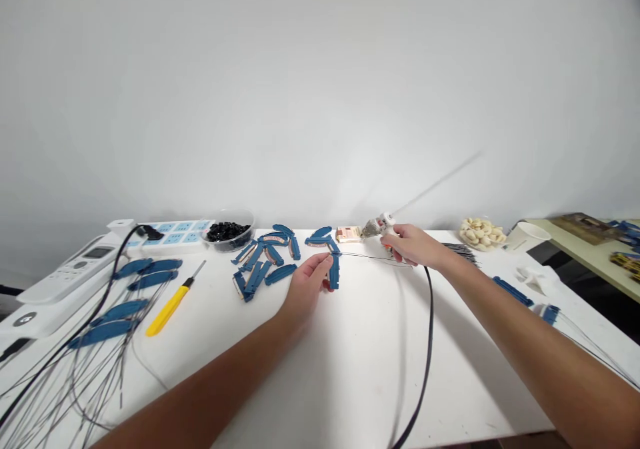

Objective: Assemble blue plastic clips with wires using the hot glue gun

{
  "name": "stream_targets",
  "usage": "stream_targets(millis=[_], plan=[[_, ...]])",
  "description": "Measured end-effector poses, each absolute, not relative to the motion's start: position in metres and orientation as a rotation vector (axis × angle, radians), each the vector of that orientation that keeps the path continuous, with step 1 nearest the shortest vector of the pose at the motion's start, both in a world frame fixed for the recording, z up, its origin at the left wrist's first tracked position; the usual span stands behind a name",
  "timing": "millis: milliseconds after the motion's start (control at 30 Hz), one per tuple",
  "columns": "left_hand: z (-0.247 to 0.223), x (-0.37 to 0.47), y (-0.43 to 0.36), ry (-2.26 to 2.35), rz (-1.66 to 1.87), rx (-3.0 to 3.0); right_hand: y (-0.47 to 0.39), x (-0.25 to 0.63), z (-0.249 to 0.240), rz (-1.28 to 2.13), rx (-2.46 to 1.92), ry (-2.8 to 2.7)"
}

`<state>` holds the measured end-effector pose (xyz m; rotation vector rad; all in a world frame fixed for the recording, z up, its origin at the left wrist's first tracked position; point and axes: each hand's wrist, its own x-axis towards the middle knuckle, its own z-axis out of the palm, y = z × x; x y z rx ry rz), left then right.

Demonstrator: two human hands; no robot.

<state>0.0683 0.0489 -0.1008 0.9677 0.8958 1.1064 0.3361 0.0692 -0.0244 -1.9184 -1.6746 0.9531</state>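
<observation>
My left hand (pixel 311 279) pinches a blue plastic piece (pixel 335 272) between thumb and fingers. Thin dark wires (pixel 370 256) run from that piece to the right, under my other hand. My right hand (pixel 413 244) is closed around a white hot glue gun (pixel 385 222) with a bit of orange on it. Its nozzle points left, close to a small pale block (pixel 349 234) at the table's back edge. A long thin translucent stick slants up behind the gun, and a black cord (pixel 430 342) hangs from it. Part of the gun is hidden by my fingers.
Several blue plastic pieces (pixel 265 252) lie left of my hands. A clear bowl (pixel 230 230) holds small black parts. Further left are a yellow-handled screwdriver (pixel 173 306), wired blue pieces (pixel 107 330) and a power strip (pixel 175 232). Rightward stand a bowl of cream pieces (pixel 483 233) and a white cup (pixel 527 236).
</observation>
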Motion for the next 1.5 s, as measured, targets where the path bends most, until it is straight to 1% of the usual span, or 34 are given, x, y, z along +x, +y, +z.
stream_targets(millis=[200, 367, 467, 667, 833, 1000, 1167, 1300, 1500], plan=[[-0.1, 0.067, 0.051, 0.851, 1.094, 0.934, 0.087, 0.338, -0.004, 0.93, -1.969, -1.752], [-0.097, 0.067, 0.048, 0.831, 1.09, 0.937, 0.097, 0.338, -0.001, 0.965, -2.007, -1.809], [-0.097, 0.067, 0.048, 0.821, 1.092, 0.934, 0.093, 0.339, -0.001, 0.942, -1.989, -1.797], [-0.097, 0.067, 0.05, 0.803, 1.102, 0.883, 0.061, 0.344, -0.004, 0.791, -1.866, -1.668], [-0.099, 0.067, 0.053, 0.824, 1.105, 0.823, 0.024, 0.362, -0.02, 0.681, -1.787, -1.625], [-0.097, 0.064, 0.062, 0.868, 1.127, 0.77, -0.018, 0.396, -0.045, 0.562, -1.762, -1.695], [-0.095, 0.059, 0.07, 0.881, 1.162, 0.779, -0.055, 0.43, -0.066, 0.3, -1.8, -1.783], [-0.094, 0.059, 0.07, 0.877, 1.147, 0.842, -0.068, 0.44, -0.078, 0.177, -1.75, -2.028], [-0.096, 0.062, 0.068, 0.874, 1.067, 0.945, -0.063, 0.442, -0.095, 0.124, -1.459, -2.469]])
